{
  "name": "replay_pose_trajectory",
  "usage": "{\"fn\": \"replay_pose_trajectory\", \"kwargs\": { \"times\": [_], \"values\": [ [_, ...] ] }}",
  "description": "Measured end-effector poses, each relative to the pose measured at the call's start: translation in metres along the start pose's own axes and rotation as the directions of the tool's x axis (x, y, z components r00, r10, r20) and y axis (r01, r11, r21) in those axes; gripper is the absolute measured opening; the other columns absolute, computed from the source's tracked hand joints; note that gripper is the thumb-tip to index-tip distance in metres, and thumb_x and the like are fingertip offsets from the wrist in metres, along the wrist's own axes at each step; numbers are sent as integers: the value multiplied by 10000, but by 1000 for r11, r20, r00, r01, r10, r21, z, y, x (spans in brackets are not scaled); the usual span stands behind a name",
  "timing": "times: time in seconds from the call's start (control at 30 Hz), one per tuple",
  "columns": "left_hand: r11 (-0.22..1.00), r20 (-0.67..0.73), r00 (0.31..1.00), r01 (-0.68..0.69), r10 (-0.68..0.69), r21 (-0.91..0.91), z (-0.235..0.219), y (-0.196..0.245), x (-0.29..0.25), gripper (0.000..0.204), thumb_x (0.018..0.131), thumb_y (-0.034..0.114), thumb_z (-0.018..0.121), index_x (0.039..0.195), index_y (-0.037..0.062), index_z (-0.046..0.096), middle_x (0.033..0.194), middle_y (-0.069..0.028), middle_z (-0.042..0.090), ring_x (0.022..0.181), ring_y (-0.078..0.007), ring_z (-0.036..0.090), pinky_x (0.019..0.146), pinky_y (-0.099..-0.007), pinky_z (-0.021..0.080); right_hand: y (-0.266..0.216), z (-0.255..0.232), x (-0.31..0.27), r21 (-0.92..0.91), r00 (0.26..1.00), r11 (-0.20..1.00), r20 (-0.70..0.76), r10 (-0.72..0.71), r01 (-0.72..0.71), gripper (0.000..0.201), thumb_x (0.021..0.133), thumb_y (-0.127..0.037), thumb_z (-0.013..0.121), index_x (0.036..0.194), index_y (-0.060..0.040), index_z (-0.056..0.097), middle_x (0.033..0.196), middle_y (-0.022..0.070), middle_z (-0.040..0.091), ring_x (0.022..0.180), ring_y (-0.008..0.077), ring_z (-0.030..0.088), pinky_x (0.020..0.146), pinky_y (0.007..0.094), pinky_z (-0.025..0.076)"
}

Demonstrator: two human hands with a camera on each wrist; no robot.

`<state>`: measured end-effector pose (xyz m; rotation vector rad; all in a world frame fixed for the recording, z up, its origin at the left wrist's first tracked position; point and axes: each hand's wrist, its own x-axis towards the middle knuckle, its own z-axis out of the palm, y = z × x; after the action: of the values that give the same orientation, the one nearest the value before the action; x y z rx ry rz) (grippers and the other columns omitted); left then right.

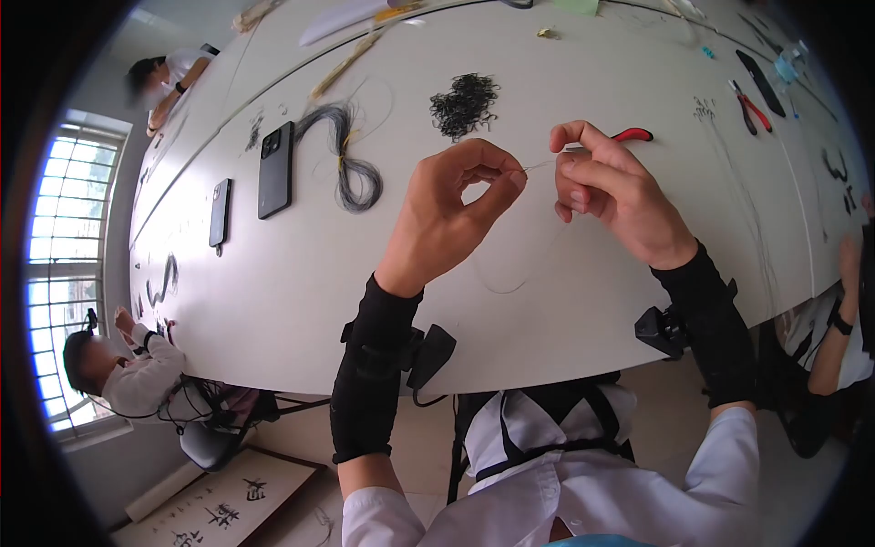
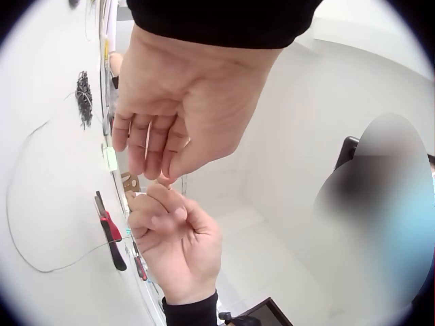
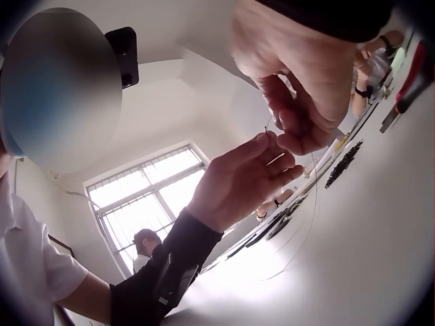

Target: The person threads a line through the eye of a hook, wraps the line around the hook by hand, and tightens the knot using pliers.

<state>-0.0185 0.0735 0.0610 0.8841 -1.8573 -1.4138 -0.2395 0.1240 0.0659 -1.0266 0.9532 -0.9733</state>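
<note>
My left hand (image 1: 442, 210) pinches a tiny dark piece (image 3: 266, 129) between thumb and index fingertips; its exact kind is too small to tell. A thin clear line (image 1: 544, 164) runs from there to my right hand (image 1: 624, 187). That hand has its fingers curled around the line, palm turned partly up. Both hands are raised over the table, fingertips close together. A loose length of the line (image 3: 315, 204) hangs below in a wide loop. Beyond the hands lies a pile of small black hook-shaped pieces (image 1: 463, 105).
Red-handled pliers (image 1: 635, 135) lie partly hidden behind the right hand, with a second pair (image 1: 752, 111) farther right. A tied bundle of grey strands (image 1: 360, 187) and two phones, one large (image 1: 276, 170) and one small (image 1: 221, 214), lie left. Other people sit around the table.
</note>
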Motion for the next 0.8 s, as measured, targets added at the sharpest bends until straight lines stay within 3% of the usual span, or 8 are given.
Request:
{"fn": "replay_pose_trajectory", "kwargs": {
  "times": [0.07,0.13,0.27,0.37,0.5,0.6,0.8],
  "values": [
    [1000,-27,1000,9,-10,-27,1,-5,1,126,970,65,668,1007,-54,651,966,-74,702,960,-130,655,892,-271,514,1,-8,0,-69,1000,998,-2,11,-11,277,998,-192,495,1216,-22,501,833,23,573,818,121,578,834,286,482],
    [998,-22,999,26,-28,-49,0,-8,1,128,972,69,667,1012,-51,650,957,-62,689,944,-117,644,874,-270,515,11,-12,3,-339,988,934,-64,-141,112,318,999,-184,519,1262,-5,519,946,69,648,933,150,629,890,293,491],
    [998,-5,1000,28,-28,-48,8,-11,0,107,962,47,671,1007,-48,650,953,-56,677,928,-120,637,892,-281,511,28,-13,7,-702,869,619,-3,-495,351,393,1001,-173,563,1349,6,526,1133,136,701,1110,189,655,973,303,489],
    [1000,21,1000,-12,12,-11,11,-16,-2,92,955,26,673,1005,-47,649,957,-57,674,932,-125,639,915,-292,509,29,-7,6,-255,977,944,59,-203,211,407,1004,-165,573,1371,4,519,1145,127,690,1108,174,643,978,306,485],
    [1000,33,999,5,-6,19,12,-20,-4,91,951,14,676,1008,-51,647,956,-59,674,937,-129,642,937,-301,507,20,-7,3,-287,999,958,35,36,-24,287,1005,-174,616,1215,20,611,911,32,673,846,82,619,769,224,498],
    [1000,30,1000,1,-2,27,12,-21,-4,100,953,20,681,1011,-54,647,955,-60,674,937,-129,643,939,-301,508,22,-5,4,-316,999,949,40,-7,20,177,1033,-144,579,1118,6,619,861,-43,585,770,20,503,694,193,415],
    [1000,30,999,22,-22,-10,12,-23,-5,116,958,37,689,1016,-55,649,959,-60,677,935,-127,646,928,-297,512,26,-8,4,-401,999,915,42,-25,39,191,1043,-169,568,1079,7,636,880,-47,575,796,16,495,716,189,407]
  ]
}}
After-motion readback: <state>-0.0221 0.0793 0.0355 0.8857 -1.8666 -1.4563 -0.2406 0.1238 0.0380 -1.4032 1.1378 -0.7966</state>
